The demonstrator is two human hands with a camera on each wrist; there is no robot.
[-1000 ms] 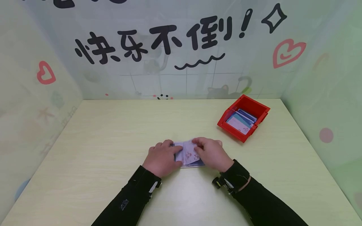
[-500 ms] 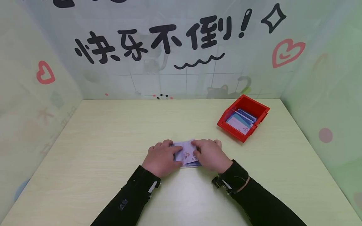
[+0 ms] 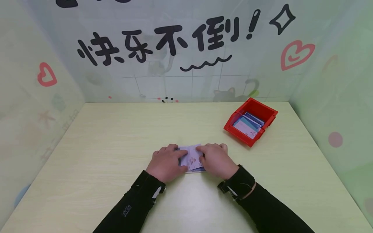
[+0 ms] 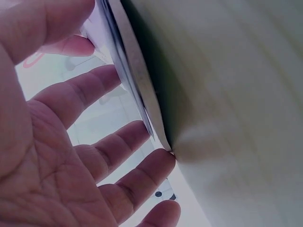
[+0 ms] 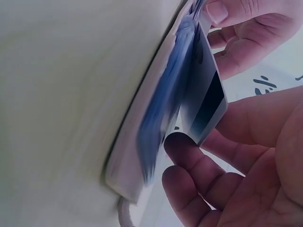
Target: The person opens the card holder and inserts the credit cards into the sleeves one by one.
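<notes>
A small card-holder booklet (image 3: 184, 160) lies opened on the table, with bluish clear sleeves (image 5: 163, 106) fanned slightly apart in the right wrist view. My left hand (image 3: 167, 164) holds its left side; index finger and thumb press on top while other fingers touch the edge (image 4: 137, 75). A pale lilac card (image 3: 194, 158) with a printed pattern is pinched by my right hand (image 3: 219, 161). From the right wrist, that card's underside (image 5: 204, 97) shows a black stripe, tilted away from the sleeves. How deep the card sits in a sleeve is hidden.
A red bin (image 3: 247, 142) with several cards (image 3: 247, 127) in it stands at the back right of the pale wooden table (image 3: 116, 136). Printed panels (image 3: 186, 84) close off the back and both sides.
My right hand has shifted slightly left, and the lilac card has slid left with it. My left hand and the red bin have stayed in place.
</notes>
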